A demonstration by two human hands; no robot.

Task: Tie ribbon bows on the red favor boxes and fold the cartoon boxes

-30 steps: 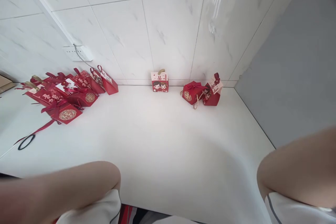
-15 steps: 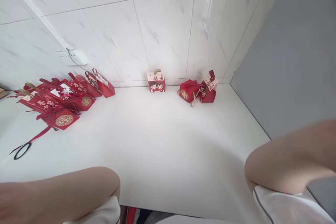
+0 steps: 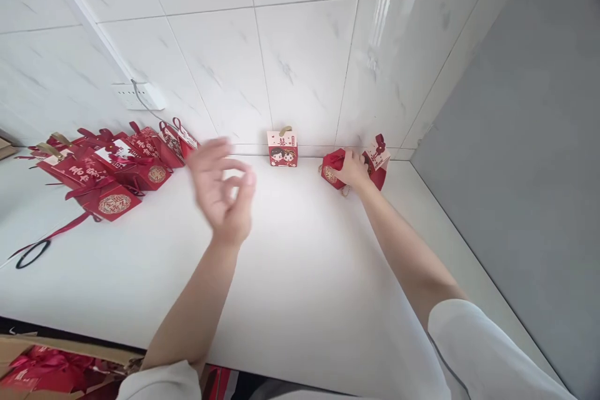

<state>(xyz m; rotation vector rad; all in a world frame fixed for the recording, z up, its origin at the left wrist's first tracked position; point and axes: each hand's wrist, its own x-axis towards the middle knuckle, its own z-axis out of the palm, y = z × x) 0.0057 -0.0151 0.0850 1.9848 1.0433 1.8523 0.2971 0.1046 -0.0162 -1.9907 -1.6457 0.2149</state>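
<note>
At the back right, my right hand (image 3: 354,170) has its fingers over the top of a small red gift box (image 3: 330,170) with a gold round emblem and a cord. Touching or close beside it stands a red and pink gift box (image 3: 379,162) with a ribbon flower, partly hidden by that hand. My left hand (image 3: 222,190) is raised above the table, slightly blurred, its fingers curved and apart with nothing in them. Nearest to it, against the wall, are a red and pink box with two cartoon figures (image 3: 283,153) and the left-hand cluster of boxes.
Several red gift boxes (image 3: 115,203) with ribbons crowd the back left of the white table (image 3: 290,275). A black ring (image 3: 32,254) and ribbon lie before them. A cable runs from the wall socket (image 3: 138,97). Below the front edge, a carton (image 3: 14,350) holds more red boxes. A grey panel (image 3: 515,169) bounds the right.
Both hands have come in from the sides over the table. My right hand has reached the small red box and taken hold of it. The view has shifted slightly.
</note>
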